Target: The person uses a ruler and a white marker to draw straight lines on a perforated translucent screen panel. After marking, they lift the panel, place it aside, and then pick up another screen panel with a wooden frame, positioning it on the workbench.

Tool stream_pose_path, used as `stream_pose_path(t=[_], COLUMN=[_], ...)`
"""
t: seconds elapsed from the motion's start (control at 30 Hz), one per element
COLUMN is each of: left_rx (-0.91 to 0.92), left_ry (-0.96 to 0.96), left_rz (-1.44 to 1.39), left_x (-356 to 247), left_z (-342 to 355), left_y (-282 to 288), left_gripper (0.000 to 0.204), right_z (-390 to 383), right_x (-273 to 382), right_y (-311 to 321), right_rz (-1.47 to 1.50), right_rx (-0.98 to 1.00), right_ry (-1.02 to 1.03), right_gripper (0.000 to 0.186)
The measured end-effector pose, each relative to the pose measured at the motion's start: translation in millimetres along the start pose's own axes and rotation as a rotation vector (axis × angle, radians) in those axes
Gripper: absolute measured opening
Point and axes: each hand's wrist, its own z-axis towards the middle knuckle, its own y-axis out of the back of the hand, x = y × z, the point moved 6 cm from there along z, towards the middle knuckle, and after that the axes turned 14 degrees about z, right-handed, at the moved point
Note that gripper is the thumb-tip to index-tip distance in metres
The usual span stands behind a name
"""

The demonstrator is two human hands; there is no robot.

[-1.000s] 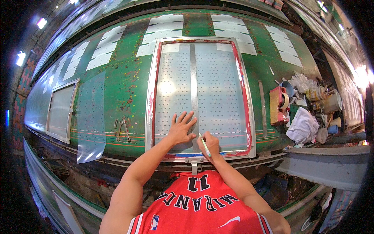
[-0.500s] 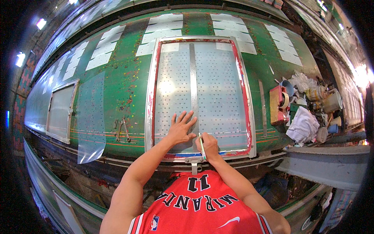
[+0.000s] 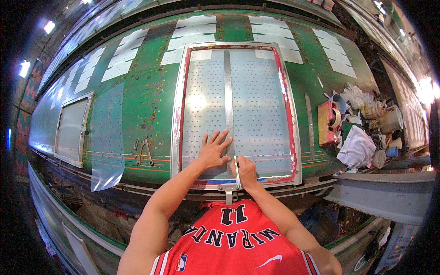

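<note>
We are in a screen-printing workshop: a long green printing table, a framed mesh screen, and paint cans with rags alongside.

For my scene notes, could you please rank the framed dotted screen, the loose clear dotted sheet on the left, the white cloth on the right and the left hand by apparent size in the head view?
1. Framed dotted screen
2. Clear dotted sheet
3. White cloth
4. Left hand

Cloth and hand look close; fisheye bending near the rim makes that pair unsure.

Right hand hides the lower end of the thin pale strip-like tool; heaped small containers and white cloth too small to distinguish.
</note>
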Motion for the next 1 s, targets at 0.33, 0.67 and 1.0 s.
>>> stream_pose_path(t=[0.33, 0.67, 1.0], left_rx=[0.013, 0.035, 0.043], left_ry=[0.004, 0.003, 0.002], left_rz=[-0.023, -0.021, -0.006], left_x=[-0.6, -0.6, -0.4], left_z=[-0.5, 0.2, 0.2], left_y=[4.3, 2.7, 2.4], left_gripper=[0.086, 0.087, 0.086], right_z=[-1.0, 2.4, 2.8], right_x=[-4.7, -9.3, -7.7], right_y=[-1.1, 1.2, 1.7], right_rz=[0.018, 0.063, 0.04], right_rx=[-0.029, -0.122, -0.097], right_ry=[-0.04, -0.067, -0.073], right_gripper=[0.02, 0.021, 0.021])
